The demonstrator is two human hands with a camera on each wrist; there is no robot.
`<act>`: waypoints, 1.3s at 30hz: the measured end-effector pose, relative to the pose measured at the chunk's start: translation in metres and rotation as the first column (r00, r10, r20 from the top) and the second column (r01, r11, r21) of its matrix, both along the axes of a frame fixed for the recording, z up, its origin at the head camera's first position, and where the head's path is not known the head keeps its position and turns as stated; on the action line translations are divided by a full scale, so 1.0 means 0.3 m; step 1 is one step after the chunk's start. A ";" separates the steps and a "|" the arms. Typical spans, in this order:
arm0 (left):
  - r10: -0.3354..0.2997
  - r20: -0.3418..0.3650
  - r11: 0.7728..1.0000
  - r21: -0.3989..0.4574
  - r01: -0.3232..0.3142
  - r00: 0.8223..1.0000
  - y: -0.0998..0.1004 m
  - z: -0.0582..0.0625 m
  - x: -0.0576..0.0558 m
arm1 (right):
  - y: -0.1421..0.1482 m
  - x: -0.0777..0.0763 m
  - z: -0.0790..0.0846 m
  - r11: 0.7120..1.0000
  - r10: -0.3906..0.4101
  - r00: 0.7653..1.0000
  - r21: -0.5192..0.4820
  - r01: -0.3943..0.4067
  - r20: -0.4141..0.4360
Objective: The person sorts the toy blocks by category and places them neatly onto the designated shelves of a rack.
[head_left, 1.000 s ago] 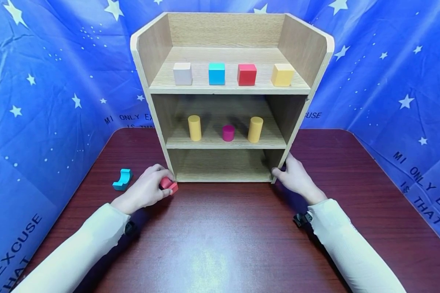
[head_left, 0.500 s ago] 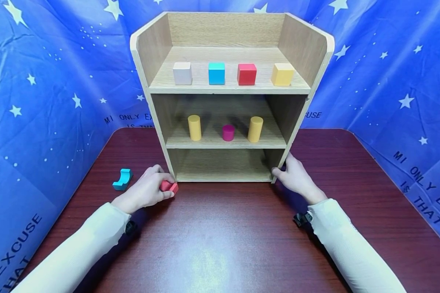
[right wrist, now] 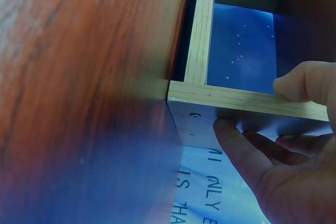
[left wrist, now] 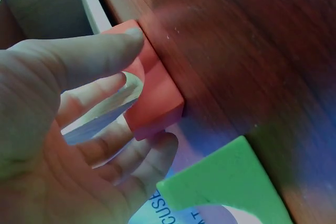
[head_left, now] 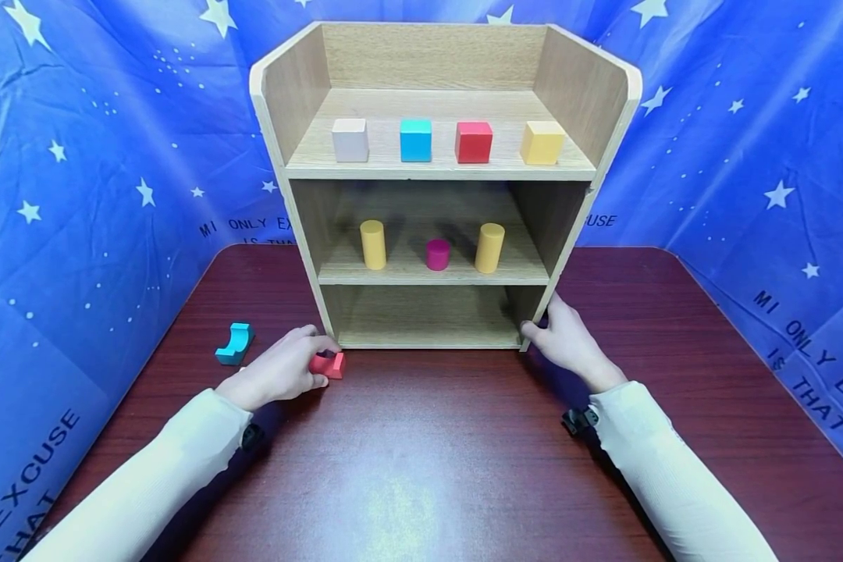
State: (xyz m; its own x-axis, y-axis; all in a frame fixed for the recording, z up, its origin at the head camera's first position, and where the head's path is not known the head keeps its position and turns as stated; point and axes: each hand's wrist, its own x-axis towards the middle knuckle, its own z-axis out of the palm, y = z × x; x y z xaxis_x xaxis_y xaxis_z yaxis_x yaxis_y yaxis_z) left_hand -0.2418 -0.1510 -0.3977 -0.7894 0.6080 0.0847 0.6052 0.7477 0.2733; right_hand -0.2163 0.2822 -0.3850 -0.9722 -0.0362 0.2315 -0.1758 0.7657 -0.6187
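Observation:
My left hand (head_left: 281,371) is at the shelf's lower left corner. Between its thumb and fingers it holds a red arch-shaped block (head_left: 336,365), close to the tabletop. In the left wrist view the thumb lies on one face of this red block (left wrist: 160,85), whose curved hollow faces the palm. On the far side, my right hand (head_left: 569,343) grips the wooden shelf (right wrist: 247,97) by its right side panel. Its thumb touches the front edge, and the other fingers lie against the outer face. The rear of the red block is hidden by the left hand in the head view.
A turquoise arch block (head_left: 236,344) lies left of the left hand. White, blue, red and yellow cubes stand on the top shelf (head_left: 428,173). Below them, a magenta cylinder (head_left: 437,255) stands between two yellow cylinders (head_left: 373,245). Starred blue cloth (head_left: 77,195) surrounds the table.
My left hand has shifted slightly, and the red block has turned, with its end slightly farther right. The right hand stays on the shelf's side panel.

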 end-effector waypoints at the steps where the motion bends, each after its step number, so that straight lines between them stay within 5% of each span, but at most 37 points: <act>1: -0.016 -0.006 1.000 -0.001 0.016 1.000 0.000 -0.001 0.000 | 0.000 0.000 0.000 1.000 0.000 1.000 0.000 0.000 0.000; 16: -0.115 -0.013 0.993 -0.009 0.115 0.993 0.000 -0.011 0.003 | -0.003 0.000 -0.001 1.000 0.003 1.000 -0.002 -0.003 -0.013; 39: -0.150 0.003 0.989 -0.001 0.150 0.989 0.015 0.000 0.004 | -0.001 0.003 -0.002 1.000 0.002 1.000 -0.001 -0.002 -0.013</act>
State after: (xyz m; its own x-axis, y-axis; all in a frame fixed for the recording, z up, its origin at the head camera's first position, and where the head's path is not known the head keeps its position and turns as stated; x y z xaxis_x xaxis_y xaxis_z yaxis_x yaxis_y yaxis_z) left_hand -0.2406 -0.1465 -0.3977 -0.6892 0.7200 0.0816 0.7099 0.6485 0.2748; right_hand -0.2156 0.2819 -0.3856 -0.9690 -0.0378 0.2440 -0.1852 0.7651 -0.6167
